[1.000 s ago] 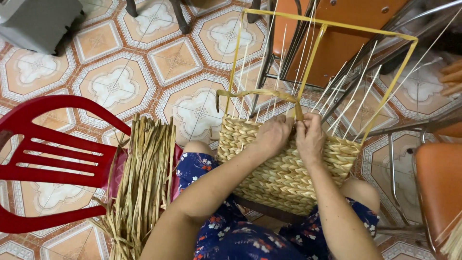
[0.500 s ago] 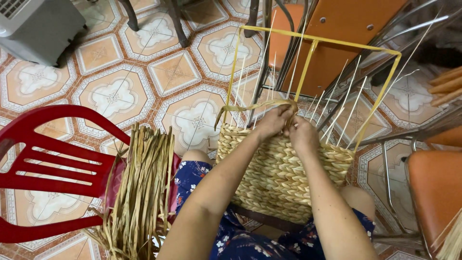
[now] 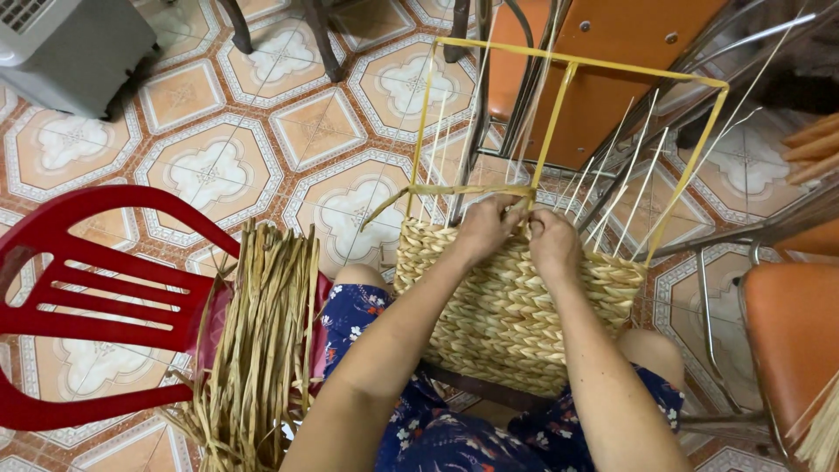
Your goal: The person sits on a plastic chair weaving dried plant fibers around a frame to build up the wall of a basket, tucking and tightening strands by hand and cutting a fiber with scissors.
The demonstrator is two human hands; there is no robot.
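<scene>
Hands have crept leftward along the rim since a second ago: our left hand (image 3: 483, 229) and right hand (image 3: 549, 245) sit close together, both pinched on the strand (image 3: 454, 190), atop the basket (image 3: 507, 315) on our lap, so weaving advances.

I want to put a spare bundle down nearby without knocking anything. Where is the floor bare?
Bare tile lies between the red chair, the grey box and the basket. It is crowded on the right: metal chair legs, orange seats and the yellow frame. The straw bundle fills the red chair's seat. Both hands work at the basket rim.
</scene>
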